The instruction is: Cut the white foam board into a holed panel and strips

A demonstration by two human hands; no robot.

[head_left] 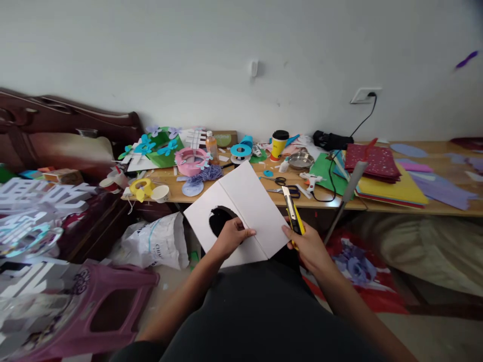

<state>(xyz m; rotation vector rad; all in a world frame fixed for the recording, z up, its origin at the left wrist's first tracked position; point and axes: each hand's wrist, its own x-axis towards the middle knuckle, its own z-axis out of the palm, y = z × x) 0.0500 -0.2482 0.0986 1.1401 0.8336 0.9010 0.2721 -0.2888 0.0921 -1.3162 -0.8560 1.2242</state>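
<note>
A white foam board, creased or scored down its middle, lies tilted over my lap. Its left half has a ragged oval hole through which dark cloth shows. My left hand grips the board between thumb and fingers, beside the hole and the crease. In my right hand is a yellow and black utility knife, its blade end pointing up and away from me. The right thumb rests at the board's right corner; whether it also pinches the board I cannot tell.
The wooden table ahead bears scissors, a glue gun, a yellow cup and a pink paper ring. Coloured sheets are stacked at right. A pink stool and a white bag stand at left.
</note>
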